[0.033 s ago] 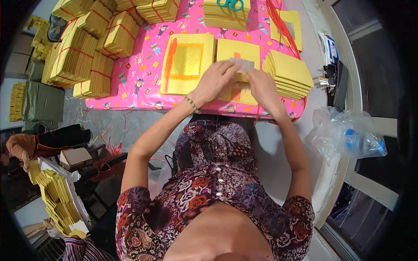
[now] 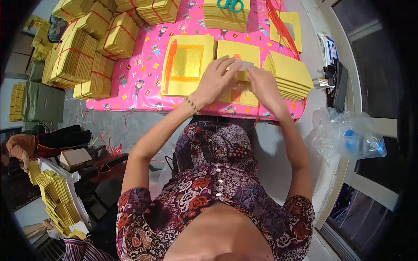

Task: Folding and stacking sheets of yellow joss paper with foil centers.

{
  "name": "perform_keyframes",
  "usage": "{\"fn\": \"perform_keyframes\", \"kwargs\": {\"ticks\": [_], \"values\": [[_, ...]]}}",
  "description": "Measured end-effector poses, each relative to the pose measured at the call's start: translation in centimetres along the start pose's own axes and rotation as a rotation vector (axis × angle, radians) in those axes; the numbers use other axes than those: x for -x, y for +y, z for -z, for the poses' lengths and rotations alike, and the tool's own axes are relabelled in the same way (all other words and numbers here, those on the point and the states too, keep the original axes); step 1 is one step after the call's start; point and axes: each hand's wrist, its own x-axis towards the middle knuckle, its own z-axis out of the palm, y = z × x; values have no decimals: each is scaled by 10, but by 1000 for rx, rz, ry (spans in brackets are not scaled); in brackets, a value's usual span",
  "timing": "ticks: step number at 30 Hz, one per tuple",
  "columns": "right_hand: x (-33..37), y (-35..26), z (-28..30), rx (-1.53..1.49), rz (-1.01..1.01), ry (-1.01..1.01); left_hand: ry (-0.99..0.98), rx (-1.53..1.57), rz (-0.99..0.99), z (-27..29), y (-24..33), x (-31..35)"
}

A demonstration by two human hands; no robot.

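Observation:
In front of me, yellow joss paper (image 2: pixel 246 48) lies near the table edge, with an orange mark and a pale square on it. My left hand (image 2: pixel 217 79) reaches over it from the left, a beaded bracelet on its wrist, its fingertips blurred. Between the hands shows a small silvery sheet (image 2: pixel 244 65), partly covered by my left fingers. My right hand (image 2: pixel 264 85) pinches the sheet's right side, with the fingers bent. To the left lies a larger yellow sheet with a gold square (image 2: pixel 186 61). Fanned yellow paper (image 2: pixel 289 74) lies beside my right hand.
Bundles of yellow paper tied with red string (image 2: pixel 74 56) fill the pink table cover's (image 2: pixel 143 74) left side. Teal-handled scissors (image 2: pixel 230 5) rest on a far stack (image 2: pixel 226 19). Red strings (image 2: pixel 283 32) hang at the right. A clear plastic bag (image 2: pixel 326 130) sits on the right ledge.
My left fingers have shifted slightly to the right and up, covering more of the silvery sheet. The right hand has barely moved, and the rest stays put.

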Motion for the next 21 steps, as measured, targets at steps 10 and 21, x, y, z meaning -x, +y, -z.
{"fn": "perform_keyframes", "kwargs": {"ticks": [10, 21], "values": [[-120, 77, -10, 51, -189, -402, -281, -146, 142, -41, 13, 4], [-158, 92, -48, 301, -238, -531, -389, -276, 225, -79, -7, 8]]}}
